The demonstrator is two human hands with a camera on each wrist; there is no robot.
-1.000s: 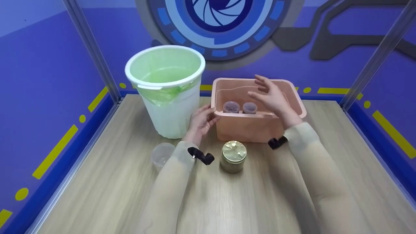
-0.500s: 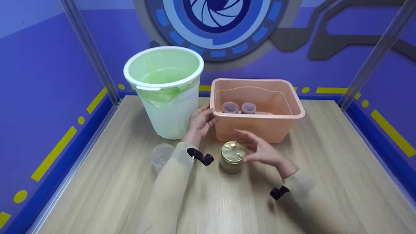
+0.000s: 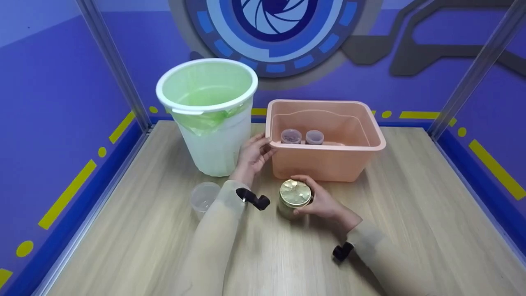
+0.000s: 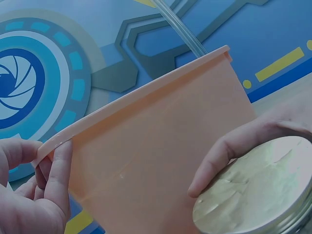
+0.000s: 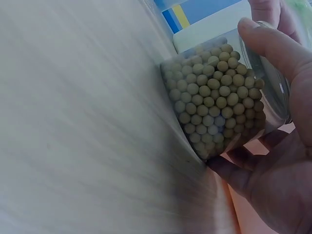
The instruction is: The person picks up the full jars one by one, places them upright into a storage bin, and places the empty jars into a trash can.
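Note:
A clear jar [image 3: 287,207] with a crinkled gold lid [image 3: 294,192] stands on the wood-grain table. In the right wrist view, small tan balls [image 5: 214,97] fill the jar. My right hand [image 3: 323,203] grips it from the right, thumb on the near side and fingers curving round the far side. My left hand [image 3: 251,157] pinches the front left corner of a pink plastic bin [image 3: 320,164]; the left wrist view shows thumb and fingers on the bin's rim [image 4: 97,116]. Two round purplish containers [image 3: 291,136] sit inside the bin, their lower parts hidden behind its front wall.
Left of the bin stands a tall white waste bin [image 3: 213,144] with a green liner [image 3: 209,123]. A clear plastic cup [image 3: 201,197] is beside my left forearm, which partly covers it. Blue printed walls [image 3: 361,82] close off the back and sides.
My right hand has come from above the pink bin down to the jar and closed round it. My left hand has kept its pinch on the bin's rim.

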